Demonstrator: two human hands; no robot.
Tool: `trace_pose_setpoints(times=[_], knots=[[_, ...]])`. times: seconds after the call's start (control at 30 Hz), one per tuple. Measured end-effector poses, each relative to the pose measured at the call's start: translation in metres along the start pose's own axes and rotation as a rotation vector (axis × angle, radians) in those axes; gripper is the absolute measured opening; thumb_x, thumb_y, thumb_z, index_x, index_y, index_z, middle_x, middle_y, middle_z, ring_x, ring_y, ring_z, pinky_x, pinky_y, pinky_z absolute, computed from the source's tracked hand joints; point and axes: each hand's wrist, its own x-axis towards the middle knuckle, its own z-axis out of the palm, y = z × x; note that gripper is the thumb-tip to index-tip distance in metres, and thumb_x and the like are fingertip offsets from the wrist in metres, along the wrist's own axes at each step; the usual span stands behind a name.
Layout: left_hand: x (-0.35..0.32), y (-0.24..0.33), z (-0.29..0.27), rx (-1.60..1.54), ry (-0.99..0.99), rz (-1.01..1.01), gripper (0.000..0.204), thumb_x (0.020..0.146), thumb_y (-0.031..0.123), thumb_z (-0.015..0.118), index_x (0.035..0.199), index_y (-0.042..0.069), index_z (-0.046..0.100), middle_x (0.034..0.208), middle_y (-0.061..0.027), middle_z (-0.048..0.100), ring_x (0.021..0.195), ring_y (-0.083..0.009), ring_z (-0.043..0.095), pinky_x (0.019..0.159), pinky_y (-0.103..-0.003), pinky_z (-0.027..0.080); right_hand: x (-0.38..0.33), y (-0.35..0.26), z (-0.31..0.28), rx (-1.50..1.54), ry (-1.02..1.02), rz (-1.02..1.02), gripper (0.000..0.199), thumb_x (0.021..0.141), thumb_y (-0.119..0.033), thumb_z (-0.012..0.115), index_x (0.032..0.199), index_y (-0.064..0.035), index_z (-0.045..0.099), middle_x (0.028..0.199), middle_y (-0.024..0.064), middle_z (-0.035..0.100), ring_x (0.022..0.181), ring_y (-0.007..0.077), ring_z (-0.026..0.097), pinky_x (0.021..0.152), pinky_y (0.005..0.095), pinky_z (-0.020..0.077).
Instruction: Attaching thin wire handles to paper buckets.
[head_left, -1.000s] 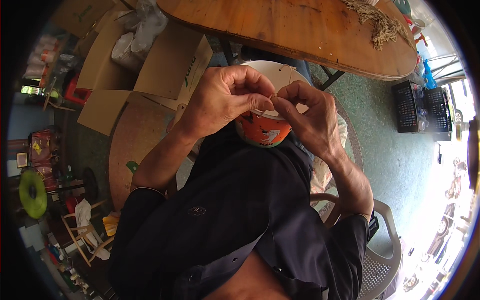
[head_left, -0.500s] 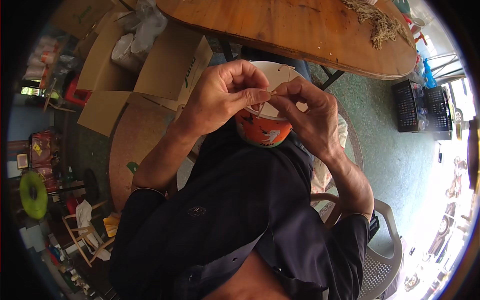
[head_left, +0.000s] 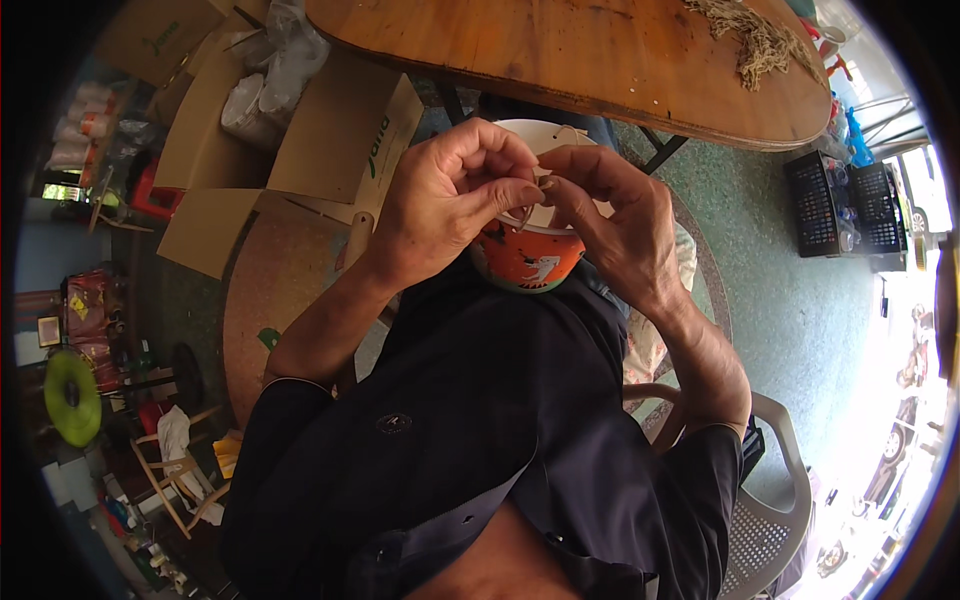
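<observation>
Now it's all fingertips: the left hand [head_left: 425, 205] and the right hand [head_left: 630, 220] meet in the middle, each drawn narrow, thumb close to forefinger, a thin cord [head_left: 522, 219] right where they join. Which of the two truly has the grip, I cannot tell; the fingers cover it. Just beneath both hands, there's the orange bucket [head_left: 530, 258], the cord hanging at its rim, white interior showing behind the fingers. Out to the left of the left hand, an open cardboard box [head_left: 335, 130] with white tubs [head_left: 245, 105] and clear plastic [head_left: 297, 45]. Beyond both hands, the wooden worktop [head_left: 560, 50], a tan stringy tangle [head_left: 762, 60] on it. Farther still, black crates [head_left: 880, 212] off the right hand's side, and a green fan [head_left: 72, 398] far left of the left hand.
</observation>
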Motion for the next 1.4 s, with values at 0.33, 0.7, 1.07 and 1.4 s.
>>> trace_pose_setpoints(times=[0.33,0.7,1.07,1.4], knots=[[-0.002,-0.005,0.012,0.189,0.099,0.170,0.021,0.096,0.000,0.072,0.116,0.000,0.066,0.094,-0.0047,0.073,0.088,-0.0094,0.071,0.080,-0.024,0.058,-0.002,0.003,0.002,-0.051,0.032,-0.009,0.016,0.099,-0.009,0.068,0.108,0.0033,0.073,0.089,0.0099,0.077,0.080,0.0132,0.072,0.072,0.0283,0.0585],[-0.001,-0.008,0.010,0.137,0.102,0.151,0.017,0.096,0.001,0.072,0.113,-0.001,0.066,0.095,-0.0033,0.071,0.088,-0.0070,0.067,0.080,-0.023,0.057,-0.002,0.011,0.001,0.005,0.020,0.027,0.015,0.096,-0.011,0.072,0.102,0.0029,0.073,0.085,0.0094,0.076,0.081,0.0120,0.073,0.072,0.0292,0.0590],[-0.003,-0.010,0.016,0.151,0.182,0.190,0.014,0.099,-0.003,0.066,0.112,-0.003,0.062,0.097,-0.0056,0.067,0.084,-0.0090,0.066,0.075,-0.024,0.057,-0.002,0.016,0.007,-0.215,0.093,-0.170,0.012,0.087,-0.008,0.076,0.094,0.0007,0.073,0.086,0.0116,0.076,0.076,0.0205,0.075,0.072,0.0320,0.0596],[0.003,-0.011,0.015,0.584,0.213,0.468,0.012,0.090,-0.004,0.073,0.100,0.001,0.068,0.090,-0.0086,0.070,0.080,-0.0212,0.072,0.069,-0.030,0.058,0.000,0.015,0.005,-0.291,0.116,-0.244,0.010,0.087,-0.006,0.074,0.094,0.0009,0.071,0.089,0.0137,0.076,0.079,0.0244,0.077,0.070,0.0335,0.0643]])
